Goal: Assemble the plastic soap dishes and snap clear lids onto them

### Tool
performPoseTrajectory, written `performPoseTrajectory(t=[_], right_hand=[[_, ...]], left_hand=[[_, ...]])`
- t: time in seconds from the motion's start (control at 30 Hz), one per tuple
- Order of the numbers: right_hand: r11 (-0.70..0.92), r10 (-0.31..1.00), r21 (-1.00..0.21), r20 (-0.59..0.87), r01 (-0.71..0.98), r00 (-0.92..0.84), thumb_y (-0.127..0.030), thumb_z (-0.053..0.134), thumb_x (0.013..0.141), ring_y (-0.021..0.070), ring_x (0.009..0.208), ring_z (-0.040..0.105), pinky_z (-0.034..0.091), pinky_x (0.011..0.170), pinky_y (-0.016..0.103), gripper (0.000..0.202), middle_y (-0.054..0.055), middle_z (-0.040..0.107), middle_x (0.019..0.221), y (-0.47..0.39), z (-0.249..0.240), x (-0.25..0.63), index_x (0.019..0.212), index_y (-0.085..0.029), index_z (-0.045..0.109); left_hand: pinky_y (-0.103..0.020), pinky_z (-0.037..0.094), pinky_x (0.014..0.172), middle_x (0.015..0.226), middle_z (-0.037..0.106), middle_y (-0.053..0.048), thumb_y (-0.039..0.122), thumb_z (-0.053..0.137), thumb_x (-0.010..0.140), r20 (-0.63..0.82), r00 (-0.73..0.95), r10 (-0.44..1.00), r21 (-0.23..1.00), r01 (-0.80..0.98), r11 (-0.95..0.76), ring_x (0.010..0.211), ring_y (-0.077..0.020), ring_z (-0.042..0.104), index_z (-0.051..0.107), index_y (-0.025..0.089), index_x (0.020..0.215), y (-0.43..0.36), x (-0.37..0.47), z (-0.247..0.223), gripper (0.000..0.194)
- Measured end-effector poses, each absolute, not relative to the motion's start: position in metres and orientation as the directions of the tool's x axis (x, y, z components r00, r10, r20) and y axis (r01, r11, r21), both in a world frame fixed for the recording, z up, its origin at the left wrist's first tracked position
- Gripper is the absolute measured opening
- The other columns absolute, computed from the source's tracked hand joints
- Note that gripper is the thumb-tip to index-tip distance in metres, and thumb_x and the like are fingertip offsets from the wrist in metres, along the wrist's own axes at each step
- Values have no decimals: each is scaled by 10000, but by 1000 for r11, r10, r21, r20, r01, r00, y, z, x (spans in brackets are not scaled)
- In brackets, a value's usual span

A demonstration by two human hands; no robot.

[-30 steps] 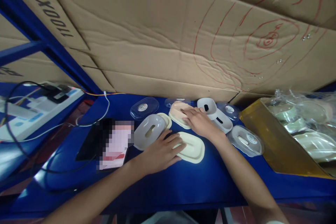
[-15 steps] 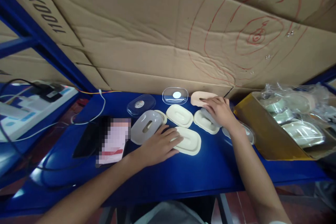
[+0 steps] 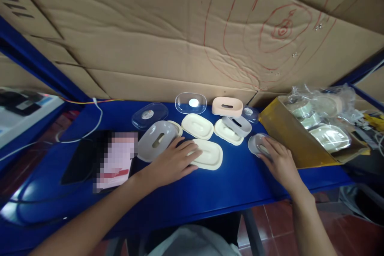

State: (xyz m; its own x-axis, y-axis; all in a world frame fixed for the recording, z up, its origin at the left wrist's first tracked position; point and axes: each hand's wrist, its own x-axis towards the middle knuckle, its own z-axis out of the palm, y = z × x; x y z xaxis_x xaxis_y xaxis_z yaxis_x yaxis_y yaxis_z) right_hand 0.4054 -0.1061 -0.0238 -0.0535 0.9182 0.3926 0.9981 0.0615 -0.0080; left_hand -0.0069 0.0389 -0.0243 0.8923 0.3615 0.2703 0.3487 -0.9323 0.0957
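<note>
Spread fingers of my left hand (image 3: 175, 161) rest on the left end of a cream oval tray (image 3: 211, 154). Beside that hand, a grey oval cover with a slot (image 3: 158, 139) leans on a cream piece (image 3: 177, 128). At the right, my right hand (image 3: 279, 158) has thumb and fingers around a clear plastic lid (image 3: 255, 144); its far side is hidden. Another cream tray (image 3: 197, 126) lies behind the left hand's tray. A smaller grey slotted cover (image 3: 240, 127) sits tilted on a scalloped cream tray (image 3: 228, 134). Behind it is a peach slotted cover (image 3: 227, 106).
Clear lids with round stickers lie at the back, one at left (image 3: 150, 116) and one in the middle (image 3: 186, 106). A phone (image 3: 117, 160) is at left, near a white cable (image 3: 97, 116). A cardboard box (image 3: 282, 136) of bagged pieces stands at right.
My right hand has left the peach cover and moved right and nearer, onto the clear lid. My left hand stays on the cream tray. The view has shifted slightly right.
</note>
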Motion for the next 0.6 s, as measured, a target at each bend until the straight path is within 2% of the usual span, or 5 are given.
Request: performPoseTrajectory(t=[0.1, 0.2, 0.3, 0.47, 0.6], right_hand=[[80, 936, -94, 349, 992, -42, -560, 578, 1058, 379, 1367, 609, 493, 1080, 590, 531, 151, 615, 1514, -112, -16, 399, 1531, -319, 576], [30, 947, -228, 318, 973, 46, -620, 631, 1017, 376, 1411, 587, 498, 1117, 588, 575, 151, 562, 1559, -112, -10, 394, 1508, -323, 592], [63, 947, -331, 317, 941, 48, -597, 675, 1000, 335, 1325, 655, 543, 1105, 530, 587, 142, 642, 1465, -108, -12, 378, 1491, -287, 592], [248, 899, -316, 427, 916, -96, -566, 712, 986, 342, 1386, 613, 531, 1126, 550, 592, 142, 625, 1510, -87, -15, 332, 1494, -288, 585], [380, 828, -224, 514, 898, -222, -542, 701, 1000, 350, 1454, 560, 463, 1188, 575, 605, 156, 608, 1545, -32, -5, 309, 1524, -267, 574]], left_hand=[[-499, 328, 1221, 1368, 697, -99, 331, 658, 1058, 254, 898, 358, 87, 348, -934, 1317, -292, 616, 639, 222, 1338, 38, -7, -24, 301], [-518, 311, 1236, 1425, 673, -119, 341, 663, 1056, 264, 899, 350, 66, 345, -936, 1340, -304, 608, 647, 213, 1348, 34, -5, -21, 319], [-539, 295, 1255, 1527, 612, -133, 373, 679, 1046, 295, 897, 330, 62, 327, -943, 1399, -319, 576, 641, 236, 1397, 26, 1, -16, 379], [-544, 340, 1262, 1641, 505, -142, 371, 754, 997, 322, 923, 208, 71, 195, -978, 1491, -339, 504, 577, 265, 1505, 4, 14, -18, 548], [-574, 353, 1268, 1654, 486, -166, 339, 719, 1017, 324, 931, 169, 86, 149, -985, 1508, -338, 496, 603, 241, 1471, -4, 18, -29, 479]])
